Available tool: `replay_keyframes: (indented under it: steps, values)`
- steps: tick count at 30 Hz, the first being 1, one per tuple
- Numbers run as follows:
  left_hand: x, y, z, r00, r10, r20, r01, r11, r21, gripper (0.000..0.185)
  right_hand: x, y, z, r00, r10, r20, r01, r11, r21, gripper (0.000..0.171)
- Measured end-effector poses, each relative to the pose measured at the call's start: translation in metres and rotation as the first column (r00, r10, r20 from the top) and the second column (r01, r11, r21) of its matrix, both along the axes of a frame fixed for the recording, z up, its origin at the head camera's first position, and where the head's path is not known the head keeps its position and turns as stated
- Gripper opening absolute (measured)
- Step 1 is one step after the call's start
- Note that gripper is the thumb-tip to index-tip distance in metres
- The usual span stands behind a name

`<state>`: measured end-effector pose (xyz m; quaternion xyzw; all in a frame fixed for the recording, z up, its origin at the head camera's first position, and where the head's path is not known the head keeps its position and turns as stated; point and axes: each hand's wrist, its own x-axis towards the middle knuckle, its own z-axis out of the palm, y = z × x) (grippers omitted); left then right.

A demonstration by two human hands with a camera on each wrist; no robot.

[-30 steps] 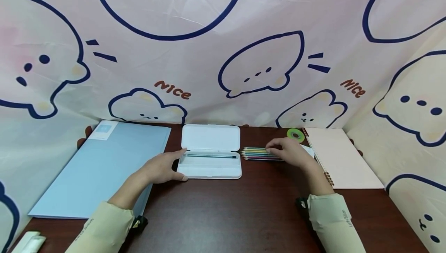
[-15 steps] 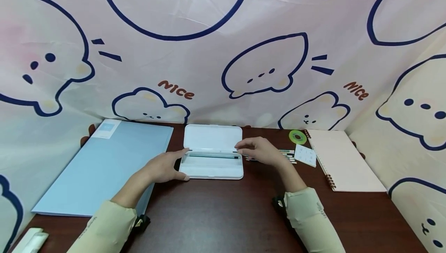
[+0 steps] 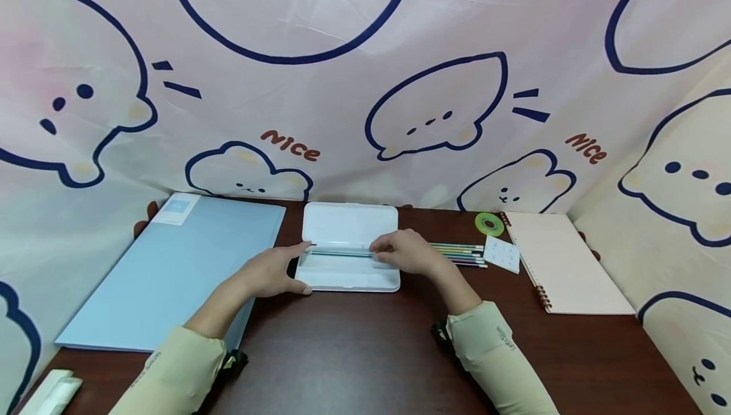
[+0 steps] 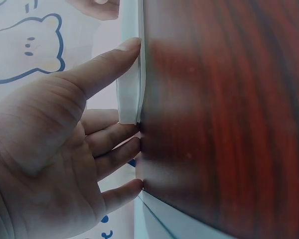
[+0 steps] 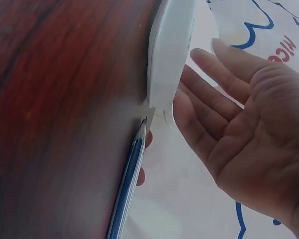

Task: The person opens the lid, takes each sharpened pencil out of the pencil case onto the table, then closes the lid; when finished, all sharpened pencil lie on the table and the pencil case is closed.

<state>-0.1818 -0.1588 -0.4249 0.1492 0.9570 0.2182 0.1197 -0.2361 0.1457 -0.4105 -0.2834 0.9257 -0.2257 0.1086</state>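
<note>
A white pencil case [image 3: 324, 282] lies with its lid [image 3: 349, 221] raised at the back. My left hand [image 3: 264, 273] grips its left end, thumb on the front edge. In the left wrist view the thumb presses the case wall [image 4: 127, 102] while the other fingers rest around the end. Over the right part of the case is my right hand [image 3: 405, 251], fingers bent down near a green pencil [image 3: 337, 254] inside. Its fingertips reach the case rim in the right wrist view; I cannot tell whether they pinch a pencil. Several pencils [image 3: 468, 255] lie right of the case.
At left is a large blue folder [image 3: 177, 275]. On the right are a green tape roll [image 3: 489, 224], a small white card [image 3: 502, 254] and a spiral notebook [image 3: 571, 269]. A white object [image 3: 54, 393] sits at the lower left. A patterned cloth [image 3: 331, 98] surrounds the brown table [image 3: 348, 351].
My right hand has moved left from the row of pencils to the inside of the pencil case. The left hand has stayed on the case's left end.
</note>
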Motion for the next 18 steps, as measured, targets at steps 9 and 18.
replay_keyframes:
  steps: [9,18]
  values:
    - [0.002,0.001,0.0,1.0,0.0,0.012,0.0,1.0,0.014,0.099,0.004,-0.01,-0.001,0.977,0.068,-0.203,-0.022,0.975,0.219,0.02]
    - [0.0,0.0,-0.002,1.0,-0.004,-0.002,0.004,1.0,0.008,0.099,0.005,-0.013,-0.003,0.959,0.097,-0.268,-0.005,0.946,0.325,0.013]
